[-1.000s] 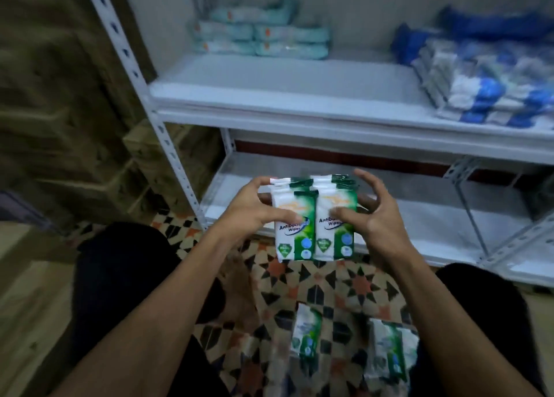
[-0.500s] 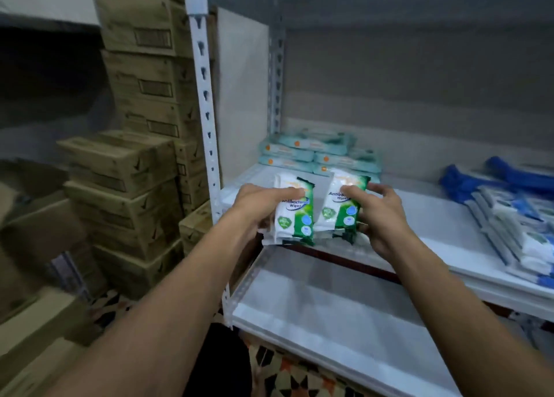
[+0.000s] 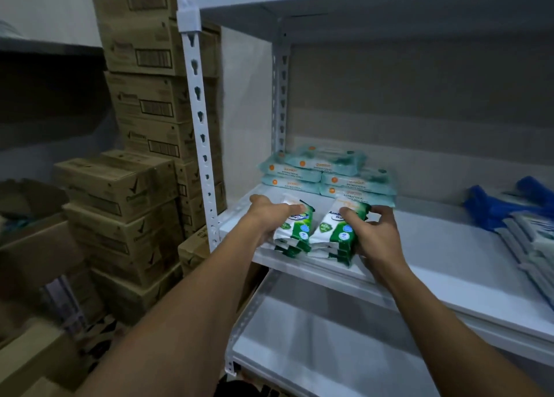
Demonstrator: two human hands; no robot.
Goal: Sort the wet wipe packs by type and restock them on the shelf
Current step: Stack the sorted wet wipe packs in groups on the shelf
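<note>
Two small stacks of green-and-white antibacterial wipe packs rest side by side on the front left of the white middle shelf (image 3: 443,264). My left hand (image 3: 269,216) grips the left stack (image 3: 296,231), thumb across its top pack. My right hand (image 3: 374,234) grips the right stack (image 3: 335,234) from its right side, thumb on the top pack. Behind them, at the back left of the same shelf, lies a pile of pale teal wipe packs (image 3: 326,171).
Blue-and-white wipe packs (image 3: 530,231) lie in a slanted row at the shelf's right end. A lower shelf (image 3: 329,351) sits below. A white perforated upright (image 3: 199,126) stands at the left. Stacked cardboard boxes (image 3: 135,156) fill the space left of the rack.
Both hands have lifted the two green stacks from above the patterned floor up onto the front left of the middle shelf, where they now rest. My view has risen from the floor to the shelf.
</note>
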